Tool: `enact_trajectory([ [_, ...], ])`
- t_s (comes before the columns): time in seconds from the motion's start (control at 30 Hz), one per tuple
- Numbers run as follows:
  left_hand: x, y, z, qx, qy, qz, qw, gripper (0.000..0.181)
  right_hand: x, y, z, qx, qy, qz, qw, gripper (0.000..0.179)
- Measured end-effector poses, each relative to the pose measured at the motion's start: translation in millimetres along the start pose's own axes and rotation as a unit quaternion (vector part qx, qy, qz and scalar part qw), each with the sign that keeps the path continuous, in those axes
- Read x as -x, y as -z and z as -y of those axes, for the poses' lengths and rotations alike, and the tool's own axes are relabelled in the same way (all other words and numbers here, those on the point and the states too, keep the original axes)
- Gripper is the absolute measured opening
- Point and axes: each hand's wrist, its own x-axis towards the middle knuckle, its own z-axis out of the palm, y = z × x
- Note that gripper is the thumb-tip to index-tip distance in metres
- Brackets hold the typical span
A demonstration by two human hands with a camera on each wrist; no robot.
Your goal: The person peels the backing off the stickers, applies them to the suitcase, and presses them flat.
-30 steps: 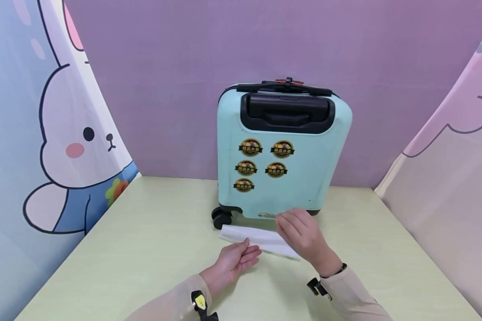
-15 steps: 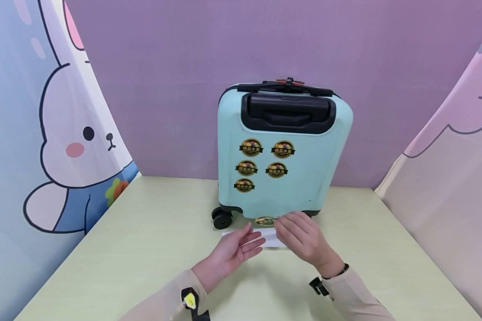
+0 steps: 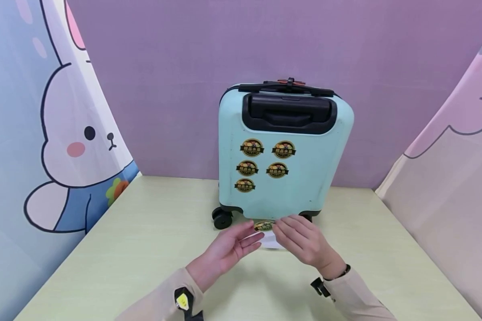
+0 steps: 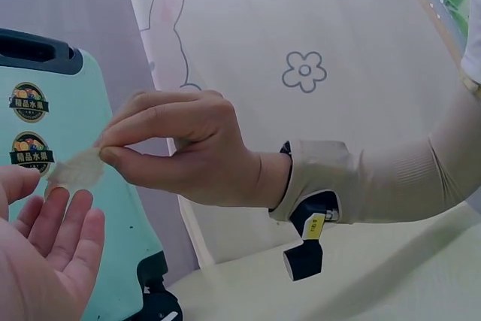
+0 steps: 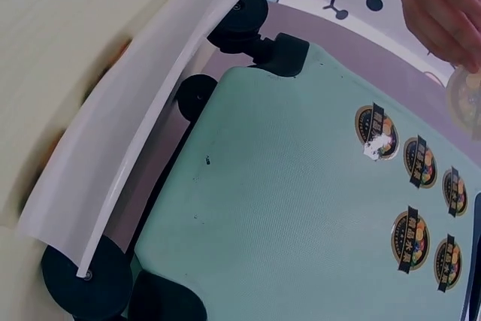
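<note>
My right hand (image 3: 303, 240) pinches one edge of an oval sticker (image 3: 264, 225) between thumb and fingers, just in front of the suitcase's lower edge. In the left wrist view the sticker (image 4: 79, 169) shows its pale back. My left hand (image 3: 229, 252) is palm up, its fingers loosely extended at the sticker's other edge; whether they touch it I cannot tell. Behind the hands lies a white paper sheet (image 3: 271, 240), partly hidden; the right wrist view shows the sheet (image 5: 135, 110) curling. A mint-green suitcase (image 3: 305, 187) stands upright, with several round fruit stickers (image 3: 277, 170) on its upper left and middle.
The suitcase rests on black wheels (image 3: 222, 218) on a pale table (image 3: 164, 223). A purple backdrop (image 3: 164, 89) hangs behind it. Printed curtains with a rabbit (image 3: 80, 133) and pink shapes flank the table. Black devices (image 3: 184, 301) are strapped to both forearms.
My left hand has left the paper sheet and risen beside the sticker. My right hand has come down slightly, and the sticker has turned its printed side into view. The sheet is now more covered.
</note>
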Motion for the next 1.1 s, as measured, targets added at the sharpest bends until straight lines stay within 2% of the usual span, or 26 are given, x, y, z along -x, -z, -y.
enact_trajectory([
  [0.17, 2.2, -0.7, -2.9, -0.01, -0.012, 0.008, 0.9998, 0.009, -0.2, 1.0, 0.5, -0.002, 0.008, 0.004, 1.0, 0.02],
  [0.43, -0.9, 0.4, -3.9, -0.012, -0.02, 0.003, 0.9997, 0.012, 4.3, 2.4, 2.9, -0.003, 0.014, 0.018, 0.9997, 0.021],
  [0.57, -2.5, 1.6, -4.4, -0.021, -0.027, -0.001, 0.9994, 0.02, 7.1, 3.0, 3.3, -0.004, 0.012, 0.024, 0.9996, 0.021],
  [0.67, -3.0, 2.3, -5.2, -0.025, -0.029, -0.004, 0.9993, 0.023, 9.2, 3.5, 3.6, -0.011, 0.005, 0.031, 0.9994, 0.022],
  [1.1, -6.2, 6.0, -7.0, -0.032, -0.039, -0.015, 0.9986, 0.016, 13.4, 5.1, 3.5, -0.055, -0.043, 0.036, 0.9969, 0.019],
])
